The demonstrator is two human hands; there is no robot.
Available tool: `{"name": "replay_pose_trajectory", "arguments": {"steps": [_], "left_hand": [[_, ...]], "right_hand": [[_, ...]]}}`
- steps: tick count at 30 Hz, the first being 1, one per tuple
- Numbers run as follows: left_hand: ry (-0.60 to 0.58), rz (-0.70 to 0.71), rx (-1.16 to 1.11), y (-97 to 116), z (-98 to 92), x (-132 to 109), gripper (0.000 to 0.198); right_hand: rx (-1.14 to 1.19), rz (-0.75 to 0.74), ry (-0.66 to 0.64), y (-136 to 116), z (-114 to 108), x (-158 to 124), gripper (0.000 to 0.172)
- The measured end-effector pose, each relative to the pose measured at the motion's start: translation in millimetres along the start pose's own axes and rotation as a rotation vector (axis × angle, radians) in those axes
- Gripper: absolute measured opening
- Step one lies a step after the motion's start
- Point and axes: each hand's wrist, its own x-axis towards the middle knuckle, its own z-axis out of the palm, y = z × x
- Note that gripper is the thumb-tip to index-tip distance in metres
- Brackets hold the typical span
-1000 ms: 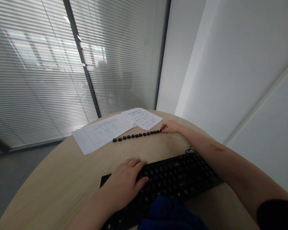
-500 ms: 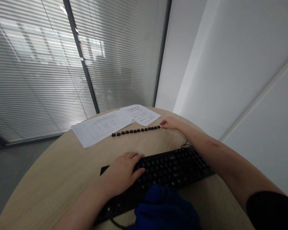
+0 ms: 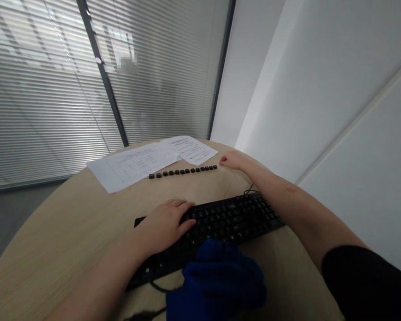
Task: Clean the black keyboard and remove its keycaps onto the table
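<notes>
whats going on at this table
A person works at a round wooden table. Their left hand lies flat on the left end of a black keyboard, while the right hand reaches to the right end of a row of loose black keycaps beside two printed papers. Whether it grips a keycap cannot be told. A blue cloth lies nearest the camera.

L hand [image 3: 165, 223] bare; L forearm bare to frame edge, near-left of keyboard [image 3: 227, 218]. R hand [image 3: 232, 159] bare, beyond keyboard's far edge. R forearm [image 3: 287, 200] bare, w/ faint short mark, above keyboard's right end. Black sleeve [image 3: 364, 281], plain, covers R upper arm, right of and nearer than keyboard. Blue fabric [image 3: 217, 285], creased, at keyboard's near edge; worn or not, can't tell.
</notes>
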Motion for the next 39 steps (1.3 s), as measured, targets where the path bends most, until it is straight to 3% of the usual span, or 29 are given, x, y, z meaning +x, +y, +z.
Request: {"name": "replay_pose_trajectory", "arguments": {"steps": [4, 6, 9, 13, 17, 18, 22, 27, 33, 39], "left_hand": [[-0.021, -0.007, 0.005, -3, -0.7, 1, 0.050], [-0.026, -0.007, 0.000, -6, 0.0, 1, 0.051], [-0.017, -0.005, -0.003, -12, 1.1, 3, 0.051], [-0.001, 0.011, -0.006, -16, 0.2, 2, 0.049], [-0.016, 0.015, 0.011, -12, -2.8, -4, 0.047], [-0.021, 0.010, 0.016, -10, -3.6, -6, 0.047], [-0.029, 0.016, 0.015, -5, -7.0, -10, 0.042], [-0.038, 0.019, -0.018, -4, -9.3, -10, 0.038], [-0.034, 0.017, -0.021, -8, -7.3, -8, 0.041], [-0.046, 0.014, -0.018, -13, -9.0, -4, 0.042]], "right_hand": [[0.112, 0.069, 0.168, 4, -24, -32, 0.048], [0.276, 0.100, 0.275, 3, -36, -59, 0.064], [0.843, 0.176, 0.452, -4, -48, -105, 0.075], [1.307, 0.288, 0.377, -23, -45, -153, 0.067], [1.511, 0.343, 0.278, -37, -25, -172, 0.038], [1.521, 0.332, 0.251, -39, -18, -174, 0.032], [1.469, 0.301, 0.207, -42, 4, -177, 0.042], [1.423, 0.334, 0.205, -38, 21, -180, 0.032], [1.268, 0.244, 0.347, -41, 29, -178, 0.025], [1.049, 0.257, 0.359, -42, 36, -176, 0.025]]}}
